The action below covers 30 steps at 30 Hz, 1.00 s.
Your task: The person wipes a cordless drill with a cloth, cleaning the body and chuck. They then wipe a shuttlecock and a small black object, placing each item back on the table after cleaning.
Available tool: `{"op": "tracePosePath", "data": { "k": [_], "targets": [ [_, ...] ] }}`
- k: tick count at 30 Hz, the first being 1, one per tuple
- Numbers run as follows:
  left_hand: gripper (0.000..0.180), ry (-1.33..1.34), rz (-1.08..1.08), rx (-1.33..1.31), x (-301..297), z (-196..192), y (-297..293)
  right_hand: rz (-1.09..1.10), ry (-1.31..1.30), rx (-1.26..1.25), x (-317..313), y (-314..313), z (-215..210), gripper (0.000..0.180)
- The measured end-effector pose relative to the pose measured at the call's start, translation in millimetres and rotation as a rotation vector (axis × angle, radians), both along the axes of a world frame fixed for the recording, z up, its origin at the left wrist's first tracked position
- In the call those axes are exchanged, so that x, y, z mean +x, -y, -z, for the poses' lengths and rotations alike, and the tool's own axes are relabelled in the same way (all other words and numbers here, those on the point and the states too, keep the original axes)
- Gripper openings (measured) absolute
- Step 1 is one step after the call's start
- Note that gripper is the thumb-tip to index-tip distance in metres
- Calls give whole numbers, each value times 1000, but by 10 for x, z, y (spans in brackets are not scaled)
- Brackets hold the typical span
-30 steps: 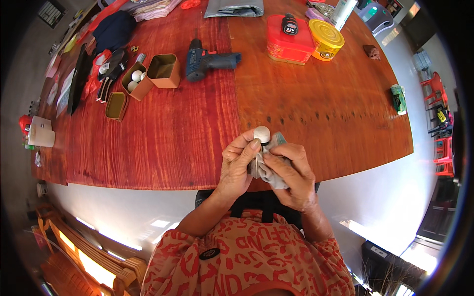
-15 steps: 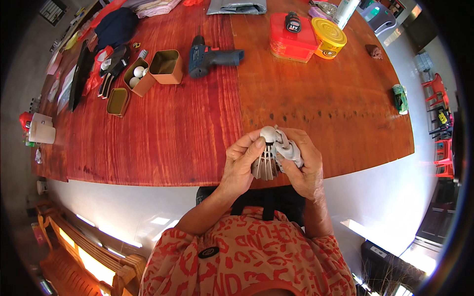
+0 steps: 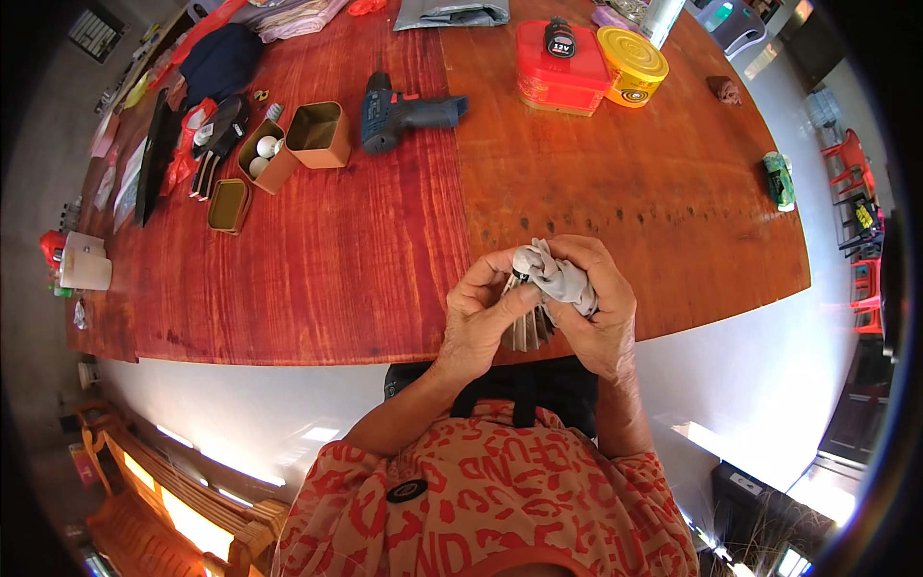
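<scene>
A shuttlecock is held close to the table's near edge, its rounded head up and its feather skirt down. My left hand grips it from the left, with the thumb across the upper skirt. In my right hand is a crumpled light-grey cloth, bunched between thumb and fingers. The cloth presses against the right side of the shuttlecock's head and covers part of it. My left fingertips behind the head are partly hidden.
On the wooden table lie a cordless drill, an open square tin, a tin holding white balls and a small tin lid. Farther back stand a red box with a battery pack on top and a yellow round tub. A green crumpled packet sits at right.
The cloth has come over onto the shuttlecock's head, which was bare before. My left thumb has shifted right and down across the skirt, and the shuttlecock has turned slightly.
</scene>
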<state>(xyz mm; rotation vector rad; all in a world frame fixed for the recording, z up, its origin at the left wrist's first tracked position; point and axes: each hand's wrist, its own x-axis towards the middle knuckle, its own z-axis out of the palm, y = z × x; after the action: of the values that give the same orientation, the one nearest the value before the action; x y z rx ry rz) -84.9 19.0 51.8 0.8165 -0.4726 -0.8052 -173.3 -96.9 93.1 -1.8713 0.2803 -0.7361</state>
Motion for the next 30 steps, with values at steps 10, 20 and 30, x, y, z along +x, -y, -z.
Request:
{"op": "tracePosePath", "data": {
  "k": [10, 20, 30],
  "targets": [
    [31, -248, 83, -6, 51, 102, -25, -121, 375, 616, -149, 123, -27, 37],
    [31, -183, 71, -7, 7, 11, -15, -181, 111, 518, -62, 7, -4, 29],
    [35, 228, -24, 60, -25, -55, -23, -18, 174, -53, -183, 84, -112, 40]
  ]
}}
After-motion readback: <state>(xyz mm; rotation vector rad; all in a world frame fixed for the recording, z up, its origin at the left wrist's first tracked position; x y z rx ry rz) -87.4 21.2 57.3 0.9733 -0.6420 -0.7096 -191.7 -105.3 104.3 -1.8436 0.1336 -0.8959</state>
